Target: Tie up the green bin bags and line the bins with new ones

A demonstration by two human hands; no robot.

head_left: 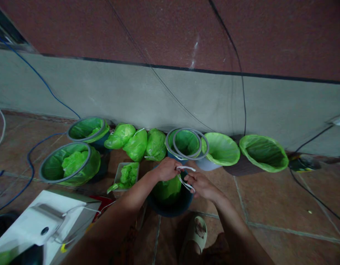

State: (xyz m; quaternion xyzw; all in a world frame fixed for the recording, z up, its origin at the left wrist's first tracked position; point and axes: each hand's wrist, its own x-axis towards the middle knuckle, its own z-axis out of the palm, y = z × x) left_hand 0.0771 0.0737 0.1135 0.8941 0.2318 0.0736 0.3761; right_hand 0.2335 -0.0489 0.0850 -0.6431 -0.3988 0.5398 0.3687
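My left hand is closed on one end of a white drawstring above a dark blue bin. My right hand is closed on the same drawstring a little to the right, and its loops show between the two hands. Below them a green garbage bag sits inside the bin, its top partly hidden by my left hand. Just behind stands another bin with a green liner, two grey rings resting on its top.
Three tied green bags lie along the wall. Lined bins stand at left and right. A small container holds crumpled green bags. A white appliance is at lower left. Cables cross the tiled floor.
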